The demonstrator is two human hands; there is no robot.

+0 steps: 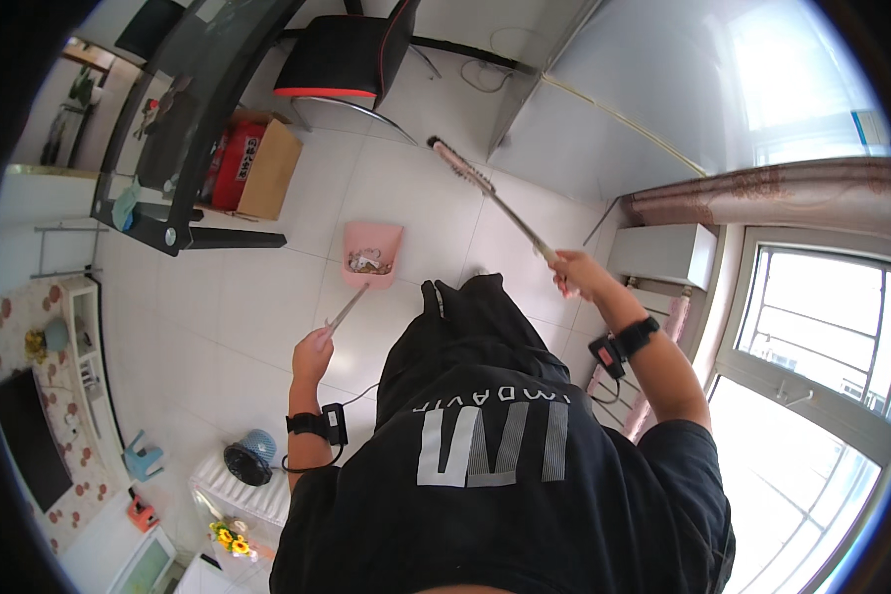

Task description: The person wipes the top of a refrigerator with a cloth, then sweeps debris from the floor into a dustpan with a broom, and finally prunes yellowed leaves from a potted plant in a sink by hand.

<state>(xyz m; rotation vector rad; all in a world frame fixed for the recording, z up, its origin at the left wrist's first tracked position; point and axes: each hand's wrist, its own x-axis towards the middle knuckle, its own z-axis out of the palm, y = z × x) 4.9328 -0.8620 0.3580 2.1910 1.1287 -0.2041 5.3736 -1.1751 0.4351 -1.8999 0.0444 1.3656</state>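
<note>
Pink dustpan (374, 238) with litter (368, 264) in it sits on the tiled floor, left of centre. From the left: a dark television (32, 436), then a blue stool (144, 456). A black table (163, 129) follows, its leg (238, 239) jutting toward the dustpan; beside it, a carton (275, 173) holds a red pack (236, 163) with pale characters. The left hand (313, 356) is wrapped around the dustpan's handle. Beyond stands a black-and-red chair (339, 54), one metal leg near the brush end of a broom (510, 213). Pale lettering crosses the black shirt (465, 525). The right hand (581, 275) is curled firmly around the broom's handle; whether its bristles touch the floor, I cannot tell. Farthest right is a bright window (817, 327)
</note>
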